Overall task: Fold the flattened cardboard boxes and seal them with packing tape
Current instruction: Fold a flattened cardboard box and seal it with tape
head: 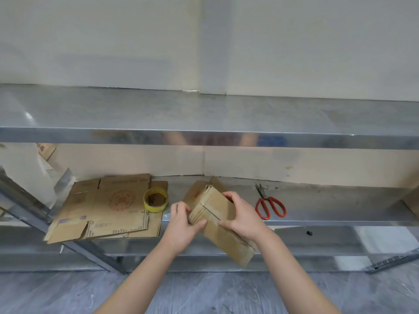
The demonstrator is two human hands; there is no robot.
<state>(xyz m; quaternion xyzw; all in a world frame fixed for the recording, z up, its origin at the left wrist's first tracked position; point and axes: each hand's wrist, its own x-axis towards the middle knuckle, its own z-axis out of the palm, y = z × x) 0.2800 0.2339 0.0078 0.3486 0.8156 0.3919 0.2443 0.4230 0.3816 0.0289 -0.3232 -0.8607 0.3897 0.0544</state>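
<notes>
A small brown cardboard box point(217, 214) sits tilted at the front edge of the lower metal shelf point(328, 209), its closed flaps meeting along a centre seam. My left hand point(183, 225) grips its left side with the thumb on top. My right hand point(242, 216) grips its right side, fingers curled over the far edge. A roll of yellow packing tape point(156, 199) lies on a stack of flattened cardboard boxes point(106, 207) at the left of the shelf. That stack overhangs the shelf's front edge.
Red-handled scissors point(268, 203) lie on the shelf to the right of the box. An upper metal shelf point(204, 114) juts out above. A slanted metal frame leg point(34, 207) stands at the left. More cardboard point(411, 200) shows at the far right edge. Grey floor lies below.
</notes>
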